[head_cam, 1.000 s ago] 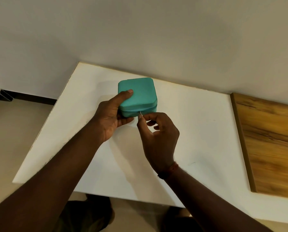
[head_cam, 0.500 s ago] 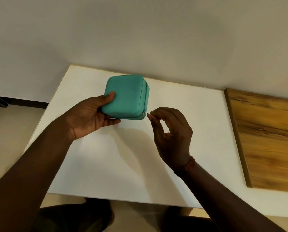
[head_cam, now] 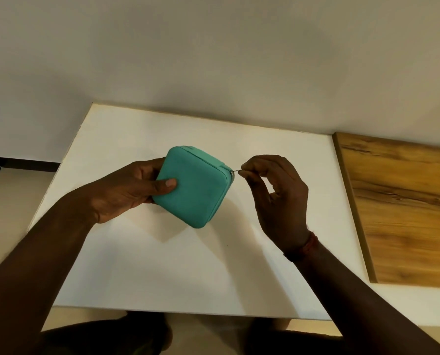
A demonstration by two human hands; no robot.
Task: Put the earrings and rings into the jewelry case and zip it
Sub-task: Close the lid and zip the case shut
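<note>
A teal square jewelry case (head_cam: 196, 188) is closed and lifted off the white table (head_cam: 162, 265), tilted with one corner pointing down. My left hand (head_cam: 134, 188) grips its left side, thumb across the lid. My right hand (head_cam: 277, 196) pinches the thin metal zipper pull (head_cam: 237, 171) at the case's right corner. No earrings or rings show outside the case.
A wooden board (head_cam: 403, 208) lies along the table's right side. A plain pale wall rises behind the table. The floor shows past the table's left edge, and my knees sit under its near edge.
The case went from lying flat on the table to being lifted and turned in my left hand. My right hand drew the zipper pull from the front side round to the right corner.
</note>
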